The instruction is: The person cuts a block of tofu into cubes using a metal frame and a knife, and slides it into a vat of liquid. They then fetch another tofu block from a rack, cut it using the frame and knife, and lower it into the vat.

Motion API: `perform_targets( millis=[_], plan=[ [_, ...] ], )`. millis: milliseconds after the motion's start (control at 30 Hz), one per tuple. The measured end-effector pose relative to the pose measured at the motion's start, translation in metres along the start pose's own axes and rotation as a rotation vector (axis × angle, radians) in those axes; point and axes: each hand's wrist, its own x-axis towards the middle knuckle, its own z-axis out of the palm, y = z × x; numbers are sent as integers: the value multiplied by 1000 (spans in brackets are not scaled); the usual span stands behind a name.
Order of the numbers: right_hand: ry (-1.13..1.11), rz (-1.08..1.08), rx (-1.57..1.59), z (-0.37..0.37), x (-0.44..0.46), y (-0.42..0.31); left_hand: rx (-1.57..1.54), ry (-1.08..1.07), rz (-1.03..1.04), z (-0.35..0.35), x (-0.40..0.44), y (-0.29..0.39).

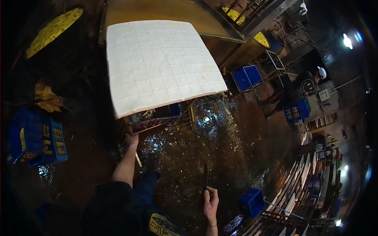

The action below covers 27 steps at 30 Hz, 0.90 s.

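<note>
A large white slab [157,65] that looks like tofu, cut into a grid of squares, lies on a low stand at the upper middle. Under its near edge a reddish frame [151,127] shows. My left hand [133,139] is closed on the near left corner of this frame, its fingertips partly hidden. In my right hand [211,200], low and right of the slab, is a knife [205,175] with a dark blade pointing away from me. The blade is apart from the slab, over the wet floor.
Blue crates [53,139] stand at left, and a blue bin [252,202] at lower right. Round vats hold yellow pieces [55,31]. A metal table [173,10] lies behind the slab. At right a person in a white cap [309,86] stands by blue crates. The wet floor [189,149] has scattered scraps.
</note>
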Motion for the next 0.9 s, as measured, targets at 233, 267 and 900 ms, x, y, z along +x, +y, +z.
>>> perform_targets(
  millis=[233,267,900],
  plan=[
    [-191,189,-202,-18,103,22,180,-39,-116,59,31,-96],
    [-210,192,-206,-20,121,24,20,-2,-134,68,30,-105],
    [-700,-671,-173,-28,323,-13,-1543,-85,279,-184,-375,276]
  ],
)
